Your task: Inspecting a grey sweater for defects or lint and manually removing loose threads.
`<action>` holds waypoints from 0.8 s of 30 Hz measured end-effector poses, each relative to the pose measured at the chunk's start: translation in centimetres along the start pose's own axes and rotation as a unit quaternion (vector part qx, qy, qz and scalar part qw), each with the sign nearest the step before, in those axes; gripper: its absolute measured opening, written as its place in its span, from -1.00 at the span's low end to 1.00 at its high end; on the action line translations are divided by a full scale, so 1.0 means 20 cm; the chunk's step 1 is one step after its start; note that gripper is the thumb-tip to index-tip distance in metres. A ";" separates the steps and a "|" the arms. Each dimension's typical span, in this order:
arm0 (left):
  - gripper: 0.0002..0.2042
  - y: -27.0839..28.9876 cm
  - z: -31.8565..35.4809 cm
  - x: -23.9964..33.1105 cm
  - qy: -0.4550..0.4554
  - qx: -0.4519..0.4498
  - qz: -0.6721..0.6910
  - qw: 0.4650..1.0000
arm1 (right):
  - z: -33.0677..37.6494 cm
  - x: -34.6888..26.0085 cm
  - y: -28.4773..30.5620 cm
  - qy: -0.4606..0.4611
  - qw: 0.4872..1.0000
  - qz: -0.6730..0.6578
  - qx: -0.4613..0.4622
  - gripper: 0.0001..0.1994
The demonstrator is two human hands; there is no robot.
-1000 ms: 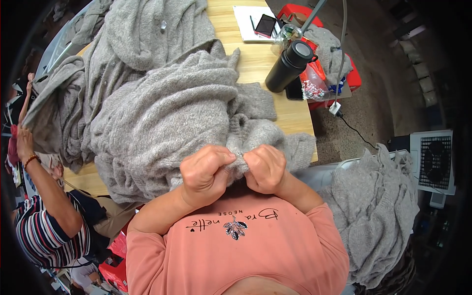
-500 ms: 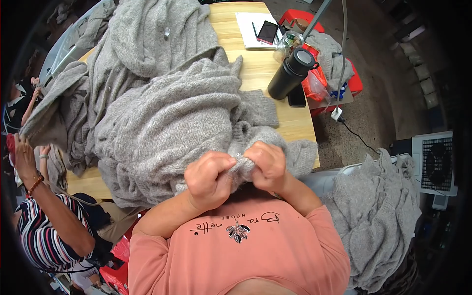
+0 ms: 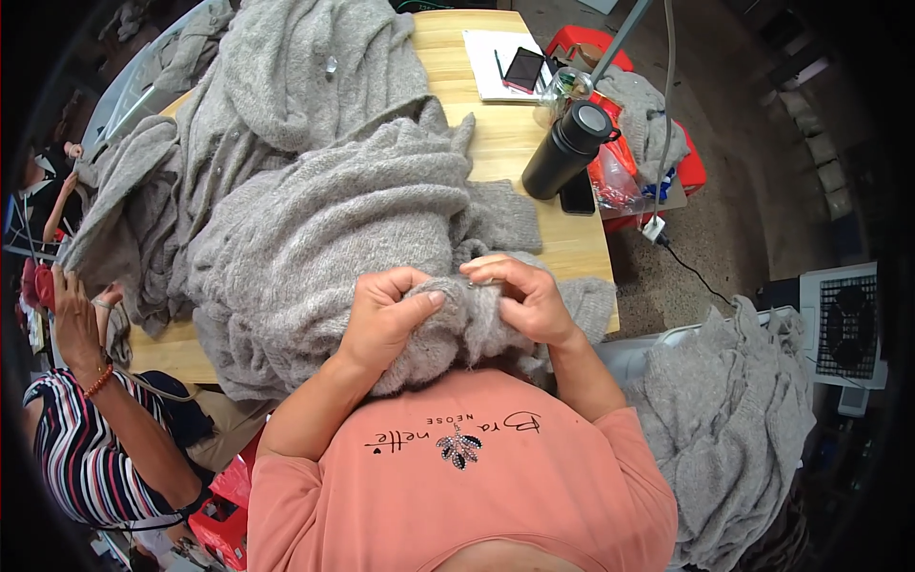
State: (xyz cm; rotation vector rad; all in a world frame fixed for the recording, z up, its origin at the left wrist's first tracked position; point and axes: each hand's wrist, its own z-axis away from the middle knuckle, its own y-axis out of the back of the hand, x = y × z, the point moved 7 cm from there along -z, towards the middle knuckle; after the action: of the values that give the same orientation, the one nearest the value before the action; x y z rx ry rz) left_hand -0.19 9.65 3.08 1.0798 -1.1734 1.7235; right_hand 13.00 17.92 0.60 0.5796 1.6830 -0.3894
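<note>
A large grey knitted sweater [image 3: 315,229] lies heaped on the wooden table [image 3: 505,143] in front of me. Its near edge is bunched up against my chest. My left hand [image 3: 386,319] grips a thick fold of that edge from the left. My right hand [image 3: 519,296] pinches the same knit from the right, fingertips close to the left hand's. Both forearms rise from the lower edge over my salmon-coloured shirt.
More grey knitwear [image 3: 286,67] covers the far left of the table. A black flask [image 3: 567,153], a phone [image 3: 524,69] on white papers and red crates [image 3: 658,162] stand at the right. Another grey pile [image 3: 734,419] lies at my right. A person in a striped top [image 3: 86,448] works at the left.
My hands have stayed on the sweater's near edge, working it between the fingers and shifting slightly. The person at the left has moved their hand.
</note>
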 end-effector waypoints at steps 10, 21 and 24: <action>-0.96 0.02 0.02 -0.02 -0.071 0.015 -0.146 0.987 | -0.06 -0.21 -0.17 0.098 0.991 0.093 0.021 -0.96; -0.93 0.07 0.00 -0.10 0.033 -0.034 -0.100 0.994 | -0.04 -0.25 -0.23 0.143 0.977 0.139 0.076 -0.93; -0.93 0.06 -0.01 -0.14 0.010 -0.067 -0.099 0.993 | -0.06 -0.28 -0.24 0.162 0.972 0.149 0.079 -0.94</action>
State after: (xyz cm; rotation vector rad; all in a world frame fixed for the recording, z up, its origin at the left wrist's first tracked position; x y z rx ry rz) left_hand -0.49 9.13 0.12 1.0571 -1.1137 1.4794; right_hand 10.06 13.82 5.96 1.0448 1.8472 -0.2192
